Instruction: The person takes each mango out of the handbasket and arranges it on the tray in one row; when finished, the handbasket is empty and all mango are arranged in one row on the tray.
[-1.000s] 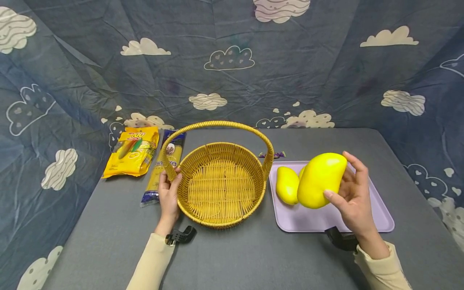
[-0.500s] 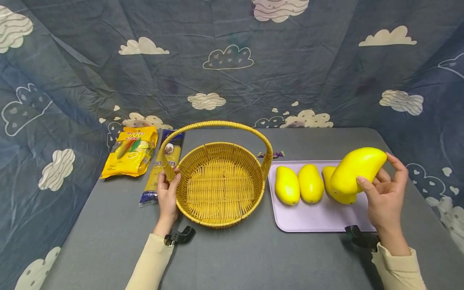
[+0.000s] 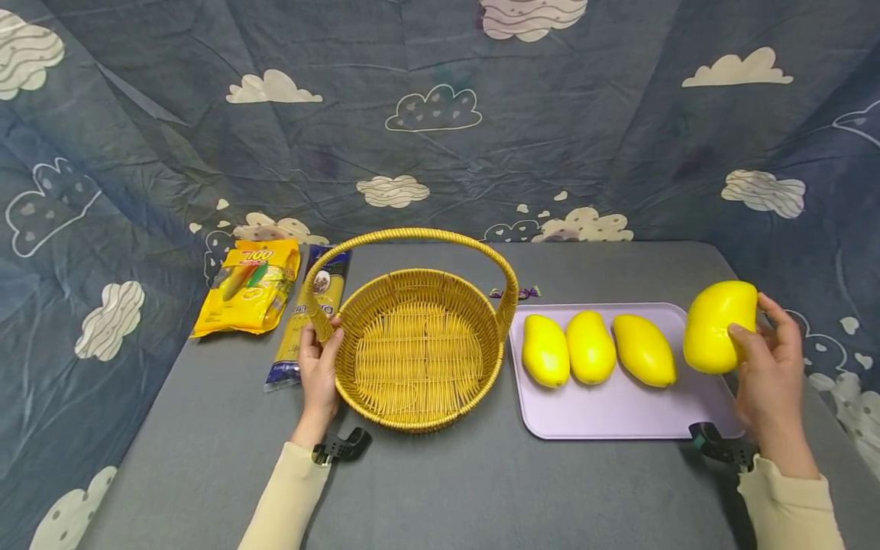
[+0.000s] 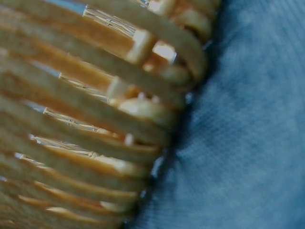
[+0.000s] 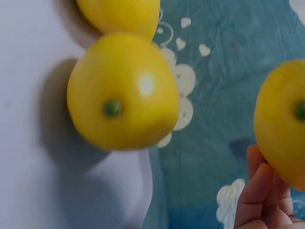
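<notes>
A woven wicker basket (image 3: 418, 363) with a tall arched handle stands in the middle of the table. My left hand (image 3: 319, 382) holds its left side where the handle meets the rim. Wicker strands (image 4: 86, 119) fill much of the left wrist view; the hand is out of that view. My right hand (image 3: 773, 374) grips a yellow mango (image 3: 719, 327) above the right end of a lilac tray (image 3: 598, 416). On the tray, three mangoes lie in a row: left (image 3: 546, 351), middle (image 3: 590, 347) and right (image 3: 644, 351). The right wrist view shows the held mango (image 5: 281, 126) pinched by fingertips.
Left of the basket lie a yellow snack bag (image 3: 249, 289) and a long packet of pasta (image 3: 292, 347), partly behind the left hand. A purple-wrapped candy (image 3: 525, 292) lies behind the tray. Cloud-printed cloth (image 3: 440, 183) hangs around the table.
My right hand has carried the mango rightward, from above the tray's middle to its right end, uncovering the resting mangoes. My left hand and the basket have stayed in place.
</notes>
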`<state>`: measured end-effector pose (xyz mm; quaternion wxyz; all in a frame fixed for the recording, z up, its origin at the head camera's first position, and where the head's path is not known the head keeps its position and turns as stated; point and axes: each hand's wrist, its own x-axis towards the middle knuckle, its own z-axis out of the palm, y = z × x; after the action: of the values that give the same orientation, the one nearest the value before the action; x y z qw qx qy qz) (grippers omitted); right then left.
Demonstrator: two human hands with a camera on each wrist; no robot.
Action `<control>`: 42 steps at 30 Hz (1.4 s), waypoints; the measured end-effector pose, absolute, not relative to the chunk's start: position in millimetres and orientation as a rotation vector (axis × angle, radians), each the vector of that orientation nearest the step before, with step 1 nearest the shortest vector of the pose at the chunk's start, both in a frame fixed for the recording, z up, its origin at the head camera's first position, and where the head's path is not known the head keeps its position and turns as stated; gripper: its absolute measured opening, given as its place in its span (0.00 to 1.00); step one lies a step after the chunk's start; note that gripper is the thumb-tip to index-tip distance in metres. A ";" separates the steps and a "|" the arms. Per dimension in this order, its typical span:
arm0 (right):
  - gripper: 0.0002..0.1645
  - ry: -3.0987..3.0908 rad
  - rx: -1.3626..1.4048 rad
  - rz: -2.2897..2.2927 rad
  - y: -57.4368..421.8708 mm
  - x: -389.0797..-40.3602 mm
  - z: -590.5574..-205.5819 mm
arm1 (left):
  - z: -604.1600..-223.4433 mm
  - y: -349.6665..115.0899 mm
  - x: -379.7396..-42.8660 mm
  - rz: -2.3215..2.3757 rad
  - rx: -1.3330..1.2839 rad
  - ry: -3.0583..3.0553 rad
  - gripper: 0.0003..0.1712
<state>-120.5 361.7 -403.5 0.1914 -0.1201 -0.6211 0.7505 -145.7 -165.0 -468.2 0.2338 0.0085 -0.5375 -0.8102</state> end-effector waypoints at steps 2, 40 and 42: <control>0.31 -1.788 -0.391 2.095 367.6 -122.6 -405.7 | -467.8 -164.8 -145.8 -2.224 0.022 -1.474 0.13; 0.50 -2.795 -0.629 1.501 394.2 -140.2 -449.0 | -468.4 -165.7 -144.6 -2.221 0.027 -1.515 0.14; 0.50 -2.811 -0.622 1.495 395.2 -141.4 -449.3 | -468.2 -165.8 -144.4 -2.219 0.034 -1.520 0.15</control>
<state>-141.4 395.2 -449.3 -0.0511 -0.1915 -0.8653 0.4604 -144.4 -165.8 -468.2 0.2239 0.0125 -0.5506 -0.8041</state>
